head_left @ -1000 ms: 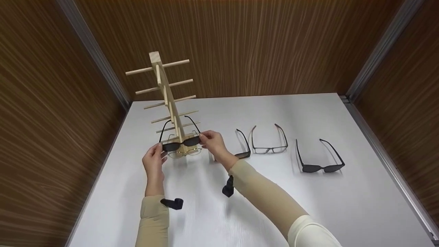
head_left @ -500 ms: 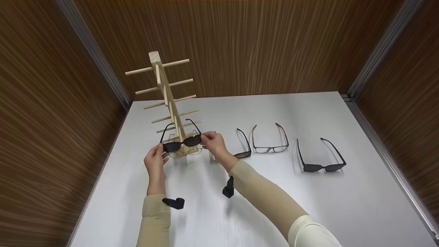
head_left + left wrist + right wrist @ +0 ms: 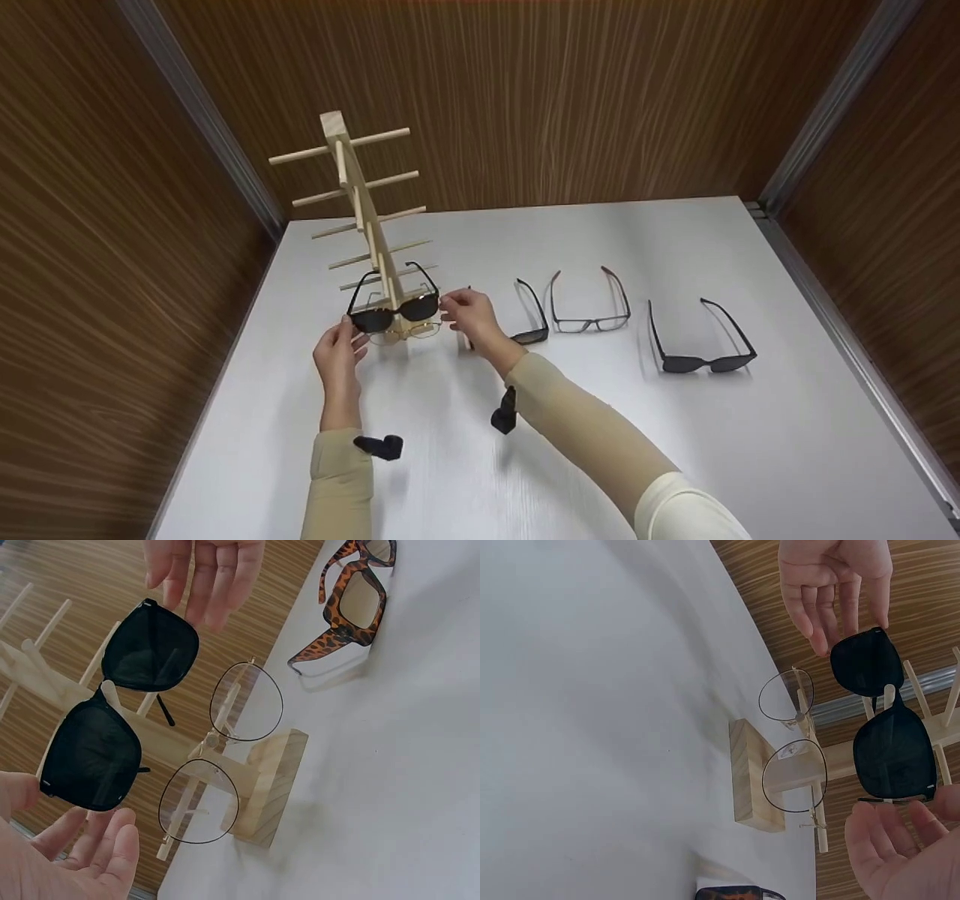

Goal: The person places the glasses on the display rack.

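Note:
Black sunglasses [image 3: 394, 313] sit low on a wooden eyewear stand [image 3: 360, 191], with a peg showing above their bridge in both wrist views. My left hand [image 3: 337, 356] is at their left corner, thumb touching the frame edge and fingers loosely extended. At the right corner, my right hand [image 3: 472, 315] has its fingers loosely spread beside the hinge and temple, apart from the frame or barely touching it. Just below hang thin wire-framed glasses [image 3: 199, 801], on the lowest level above the wooden base [image 3: 274, 787].
Right of the stand lie tortoiseshell sunglasses [image 3: 360, 604], partly hidden behind my right forearm in the head view. Beyond them are clear-lensed glasses [image 3: 592, 325] and another black pair of sunglasses [image 3: 705, 365]. Bare pegs [image 3: 379, 137] stick out above. Wood-grain walls [image 3: 525, 97] enclose the white table [image 3: 465, 465].
The sunglasses have come down slightly and their lenses tilt more upward. My fingers have loosened from the frame corners, more clearly on the right. The other eyewear stays put.

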`<state>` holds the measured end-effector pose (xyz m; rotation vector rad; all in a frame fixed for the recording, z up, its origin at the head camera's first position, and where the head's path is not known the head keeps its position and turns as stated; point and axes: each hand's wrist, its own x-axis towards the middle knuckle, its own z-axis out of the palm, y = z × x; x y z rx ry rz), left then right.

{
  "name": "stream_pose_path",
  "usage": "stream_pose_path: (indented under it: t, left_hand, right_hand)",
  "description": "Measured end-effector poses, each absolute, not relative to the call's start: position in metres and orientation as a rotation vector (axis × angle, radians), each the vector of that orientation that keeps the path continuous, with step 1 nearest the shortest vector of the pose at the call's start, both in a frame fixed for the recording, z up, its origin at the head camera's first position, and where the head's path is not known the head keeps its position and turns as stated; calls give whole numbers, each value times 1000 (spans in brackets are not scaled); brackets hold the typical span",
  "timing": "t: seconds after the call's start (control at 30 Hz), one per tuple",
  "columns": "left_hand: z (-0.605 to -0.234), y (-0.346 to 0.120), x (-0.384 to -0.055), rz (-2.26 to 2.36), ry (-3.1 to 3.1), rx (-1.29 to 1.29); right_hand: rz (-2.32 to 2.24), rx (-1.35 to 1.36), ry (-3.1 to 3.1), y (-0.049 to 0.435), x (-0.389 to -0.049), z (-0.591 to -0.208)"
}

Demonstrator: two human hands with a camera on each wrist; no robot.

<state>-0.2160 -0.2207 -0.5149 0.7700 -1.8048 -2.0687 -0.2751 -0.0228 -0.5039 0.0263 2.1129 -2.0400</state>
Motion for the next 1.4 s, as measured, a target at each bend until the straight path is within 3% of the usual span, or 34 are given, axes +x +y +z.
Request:
stream_pose_path:
  t: [0.87,1.4]
  left_hand:
    - [-540,-207,-188,-2176,-1781,801]
    - [-558,-181,-182,-2209,-1832,893]
  right_hand:
    - [-2173,182,1900,12,-247,-517]
    - [-2136,86,1945,25,-227,-539]
